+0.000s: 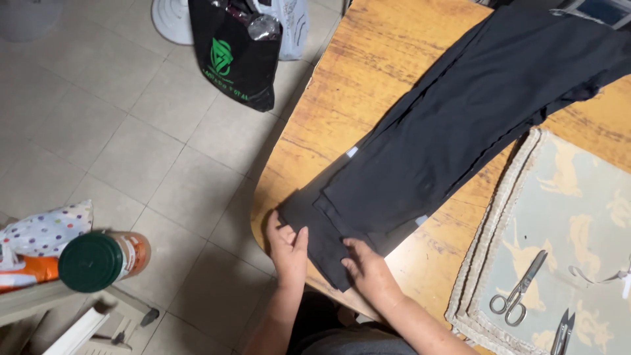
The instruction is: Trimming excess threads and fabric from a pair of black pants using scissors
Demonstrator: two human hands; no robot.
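A person stands at a wooden table (368, 72) and looks down at a pair of black trousers (460, 112) that lies spread across it. The legs of the trousers run from the near edge of the table up to the far right corner. The ends of the legs are right by the person's hands.

The left hand (287, 244) lies flat on the left leg end, fingers out straight and close together, pressing down and not gripping. The right hand (368, 266) rests on the other leg end just beside it, fingers a little bent on the cloth, pressing too and not pinching.

It looks like the person is lining up the two leg ends and making them smooth. To do this well, both hands should stay flat, push the cloth outward so no bumps are left, and keep the two edges even. The cloth hangs close to the table edge, so it could slip off if pulled too hard.

To the right lies a pale blue mat with a fringe (572, 217). On it are silver scissors (519, 289) and a small pair of snips (562, 331). On the tiled floor (131, 144) stands a black bag (233, 56). At the left is a jar with a green lid (98, 261)
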